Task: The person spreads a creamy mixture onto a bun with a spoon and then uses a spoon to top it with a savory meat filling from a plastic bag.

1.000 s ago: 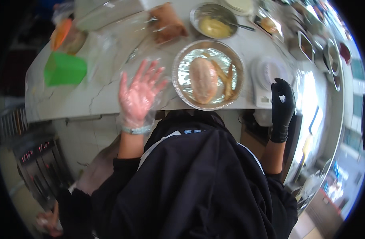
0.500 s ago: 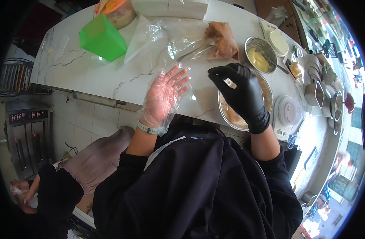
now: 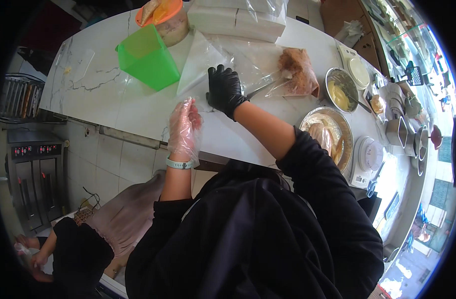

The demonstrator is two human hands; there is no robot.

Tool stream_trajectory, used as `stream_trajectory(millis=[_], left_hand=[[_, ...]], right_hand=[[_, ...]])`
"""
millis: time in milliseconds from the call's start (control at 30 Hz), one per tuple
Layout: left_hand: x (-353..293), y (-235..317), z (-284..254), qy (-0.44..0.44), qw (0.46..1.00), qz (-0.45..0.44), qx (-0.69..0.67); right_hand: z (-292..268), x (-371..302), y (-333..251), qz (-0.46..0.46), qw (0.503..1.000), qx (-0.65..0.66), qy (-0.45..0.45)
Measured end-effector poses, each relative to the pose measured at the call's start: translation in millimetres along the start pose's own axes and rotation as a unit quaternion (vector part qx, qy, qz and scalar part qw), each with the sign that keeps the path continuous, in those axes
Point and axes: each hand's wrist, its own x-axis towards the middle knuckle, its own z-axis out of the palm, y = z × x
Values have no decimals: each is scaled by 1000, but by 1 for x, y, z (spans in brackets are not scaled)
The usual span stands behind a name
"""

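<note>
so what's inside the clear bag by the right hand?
Clear bag shows brown crumbly filling at its right end. A thin utensil lies at the lower edge; inside or under, can't tell. Whatever lies beneath the filling is covered.

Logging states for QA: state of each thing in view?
Left hand: clear-gloved, fingers curled
Right hand: black-gloved, fingers bent
Clear plastic bag: lying, part-filled
Metal bowl: part-filled with yellow mixture, utensil inside
Round foil pan: holding bread
Nearer kitchen scale: clear container on top
Stainless appliance: red indicators lit
Green container: orientation unclear
</note>
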Motion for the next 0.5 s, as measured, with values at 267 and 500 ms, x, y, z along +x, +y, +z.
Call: stream_trajectory(millis=[267, 500], left_hand=[[28, 9, 15, -71, 991, -19, 115], [10, 23, 55, -188, 981, -7, -41]], right_hand=[[-26, -9, 38, 34, 953, 300, 19], [-92, -64, 65, 9, 865, 499, 49]])
